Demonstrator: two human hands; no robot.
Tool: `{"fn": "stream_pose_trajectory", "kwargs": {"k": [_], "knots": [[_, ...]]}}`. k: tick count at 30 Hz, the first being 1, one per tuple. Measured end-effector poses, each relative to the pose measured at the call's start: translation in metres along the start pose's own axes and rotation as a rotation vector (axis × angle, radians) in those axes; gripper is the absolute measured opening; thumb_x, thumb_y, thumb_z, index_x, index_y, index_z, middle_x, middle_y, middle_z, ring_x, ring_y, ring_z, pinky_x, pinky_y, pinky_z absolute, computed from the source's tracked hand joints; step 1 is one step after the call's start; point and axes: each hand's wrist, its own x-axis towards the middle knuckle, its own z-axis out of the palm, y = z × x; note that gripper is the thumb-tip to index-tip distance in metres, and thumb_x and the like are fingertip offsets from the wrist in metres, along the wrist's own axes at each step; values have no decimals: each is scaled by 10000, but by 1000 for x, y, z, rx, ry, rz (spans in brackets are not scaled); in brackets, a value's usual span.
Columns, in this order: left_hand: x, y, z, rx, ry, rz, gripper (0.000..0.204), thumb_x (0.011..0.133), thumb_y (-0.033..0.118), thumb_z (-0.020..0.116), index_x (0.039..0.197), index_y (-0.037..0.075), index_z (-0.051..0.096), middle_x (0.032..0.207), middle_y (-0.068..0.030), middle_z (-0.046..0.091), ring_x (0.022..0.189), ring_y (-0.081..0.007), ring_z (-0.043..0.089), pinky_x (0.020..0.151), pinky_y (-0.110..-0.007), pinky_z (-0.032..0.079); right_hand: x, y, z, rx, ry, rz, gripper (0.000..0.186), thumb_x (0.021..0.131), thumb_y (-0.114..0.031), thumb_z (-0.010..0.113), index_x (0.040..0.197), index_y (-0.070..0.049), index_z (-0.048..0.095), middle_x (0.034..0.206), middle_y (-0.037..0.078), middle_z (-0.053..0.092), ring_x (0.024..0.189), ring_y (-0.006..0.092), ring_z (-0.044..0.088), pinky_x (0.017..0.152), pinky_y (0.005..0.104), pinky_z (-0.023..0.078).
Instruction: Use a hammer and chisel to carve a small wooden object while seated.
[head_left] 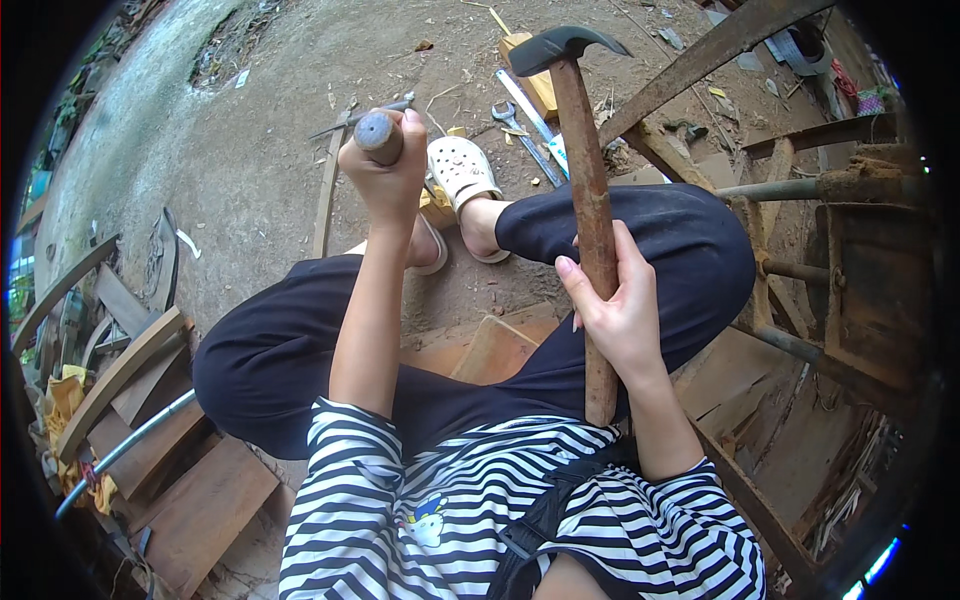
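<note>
My left hand (388, 175) is closed round the handle of what looks like a chisel (379, 136), its round grey butt end facing up. Most of its blade is hidden below the fist. Under that hand, between my feet, part of a light wooden block (437, 212) shows. My right hand (618, 300) grips a claw hammer (584, 165) midway along its worn wooden handle. The dark head points away from me, above my right knee, and the handle's butt is near my lap. Hammer and chisel are apart.
On the ground ahead lie a wrench (527, 143), a ruler (524, 104), another wood block (533, 82) and a thin pointed tool (362, 117). Wooden boards (205, 515) are piled at my left. A rusty metal and wood frame (780, 190) stands close on my right.
</note>
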Motion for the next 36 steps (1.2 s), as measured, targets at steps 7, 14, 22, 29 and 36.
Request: {"fn": "stream_pose_trajectory", "kwargs": {"k": [7, 14, 22, 29, 36], "knots": [[-2, -1, 4, 23, -57, 23, 185, 873, 64, 628, 695, 27, 590, 536, -4, 552, 465, -60, 536, 434, -213, 402, -3, -15, -3, -8, -14, 8, 231, 897, -107, 661, 1053, 21, 550, 731, 87, 628, 688, 90, 593, 640, 258, 466], [-6, 8, 2, 30, -31, 80, 192, 870, 58, 647, 688, 23, 599, 546, 10, 559, 478, -48, 534, 446, -207, 401, -12, -56, -25, -47, -20, -161, 195, 912, -106, 647, 1027, 13, 544, 693, 60, 601, 614, 76, 570, 568, 231, 433], [-3, 6, 4, 20, -27, 67, 200, 861, 56, 659, 674, 27, 591, 558, 25, 547, 502, -41, 524, 464, -211, 397, -16, -66, -23, -104, -69, -182, 205, 909, -103, 653, 1038, 16, 547, 690, 58, 590, 609, 84, 570, 568, 235, 435], [-5, 15, 7, 25, -25, 90, 185, 822, 65, 679, 677, 15, 574, 562, -33, 549, 530, -61, 508, 506, -255, 424, -20, -78, -25, -188, -47, -277, 210, 909, -93, 641, 1054, 14, 533, 689, 105, 605, 579, 160, 623, 537, 273, 446], [-4, 13, 11, -48, -57, 86, 186, 775, 69, 690, 686, 7, 539, 549, -82, 518, 511, -82, 500, 499, -292, 426, -17, -79, -5, -485, -233, -294, 208, 890, -55, 639, 1055, 3, 526, 596, 107, 545, 459, 175, 525, 473, 293, 382]]}}
